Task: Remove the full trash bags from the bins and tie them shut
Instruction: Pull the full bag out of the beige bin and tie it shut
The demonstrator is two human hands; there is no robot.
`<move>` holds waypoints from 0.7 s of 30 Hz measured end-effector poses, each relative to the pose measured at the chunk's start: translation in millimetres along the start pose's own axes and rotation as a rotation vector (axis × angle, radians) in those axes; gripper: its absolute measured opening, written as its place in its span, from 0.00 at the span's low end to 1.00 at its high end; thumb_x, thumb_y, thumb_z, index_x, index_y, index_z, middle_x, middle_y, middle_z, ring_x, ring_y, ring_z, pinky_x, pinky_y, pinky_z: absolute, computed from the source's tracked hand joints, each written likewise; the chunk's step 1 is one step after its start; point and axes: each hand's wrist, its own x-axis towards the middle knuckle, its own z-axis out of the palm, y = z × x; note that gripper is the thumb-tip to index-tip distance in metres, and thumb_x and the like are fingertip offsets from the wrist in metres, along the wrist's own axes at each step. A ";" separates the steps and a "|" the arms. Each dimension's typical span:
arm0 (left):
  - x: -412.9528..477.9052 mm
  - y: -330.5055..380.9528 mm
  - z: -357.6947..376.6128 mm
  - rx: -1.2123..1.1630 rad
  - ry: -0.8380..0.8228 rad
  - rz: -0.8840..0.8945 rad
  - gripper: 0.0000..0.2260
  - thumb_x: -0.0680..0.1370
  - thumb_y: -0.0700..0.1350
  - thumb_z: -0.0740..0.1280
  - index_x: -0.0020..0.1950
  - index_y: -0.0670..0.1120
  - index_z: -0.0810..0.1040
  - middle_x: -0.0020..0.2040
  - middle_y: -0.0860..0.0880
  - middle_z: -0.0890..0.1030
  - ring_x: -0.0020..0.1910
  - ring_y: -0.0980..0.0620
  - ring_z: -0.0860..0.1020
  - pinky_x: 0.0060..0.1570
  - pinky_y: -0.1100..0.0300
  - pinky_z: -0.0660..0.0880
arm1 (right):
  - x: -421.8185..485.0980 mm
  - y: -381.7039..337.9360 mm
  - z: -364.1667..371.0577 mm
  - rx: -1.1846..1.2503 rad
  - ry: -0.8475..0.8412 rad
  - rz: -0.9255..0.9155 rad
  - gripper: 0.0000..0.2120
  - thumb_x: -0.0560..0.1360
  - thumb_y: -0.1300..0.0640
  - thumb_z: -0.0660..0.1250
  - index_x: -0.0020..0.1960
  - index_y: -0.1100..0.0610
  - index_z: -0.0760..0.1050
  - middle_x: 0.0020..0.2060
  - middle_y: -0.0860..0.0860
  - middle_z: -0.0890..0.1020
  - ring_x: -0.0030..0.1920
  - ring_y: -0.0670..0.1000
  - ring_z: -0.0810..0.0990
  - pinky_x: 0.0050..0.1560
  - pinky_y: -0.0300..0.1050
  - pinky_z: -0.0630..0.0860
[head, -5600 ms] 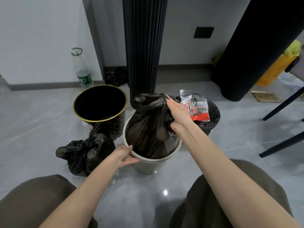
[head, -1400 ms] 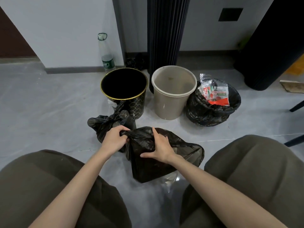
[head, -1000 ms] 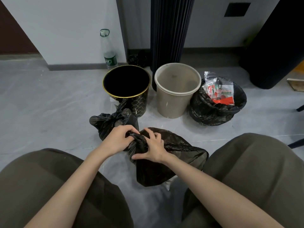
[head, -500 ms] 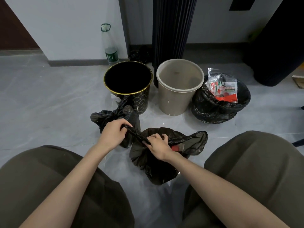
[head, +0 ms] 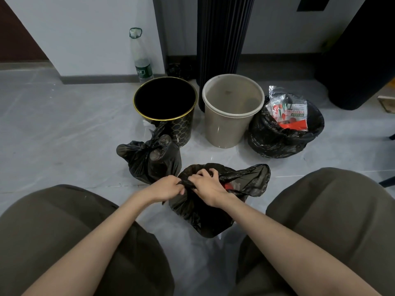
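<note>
A black trash bag (head: 205, 212) lies on the floor between my knees, its mouth partly gathered and a loose flap spreading right. My left hand (head: 164, 188) and my right hand (head: 206, 185) both grip a twisted strip of the bag's rim between them. A second black bag (head: 149, 159), knotted at its top, sits just behind on the left. Behind stand a black gold-rimmed bin (head: 165, 107) and a beige bin (head: 232, 110), both without bags. On the right a third bin (head: 284, 133) holds a black bag with red and white wrappers on top.
A clear plastic bottle (head: 141, 58) stands by the wall at the back left. A ribbed black column (head: 222, 37) rises behind the bins, and a large dark rounded object (head: 359, 52) stands at the back right. My knees fill the lower corners.
The bag was lifted out of the beige bin and set on the floor between my knees. Over the last second my hands have gathered its rim and drawn close together on a twisted strip.
</note>
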 end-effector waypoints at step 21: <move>4.0 -10.6 16.9 0.404 0.463 0.045 0.20 0.82 0.55 0.52 0.38 0.47 0.75 0.35 0.48 0.79 0.38 0.46 0.78 0.38 0.56 0.72 | -1.9 8.3 4.1 -0.005 0.027 0.042 0.10 0.80 0.52 0.57 0.57 0.56 0.71 0.55 0.51 0.76 0.64 0.54 0.66 0.75 0.54 0.47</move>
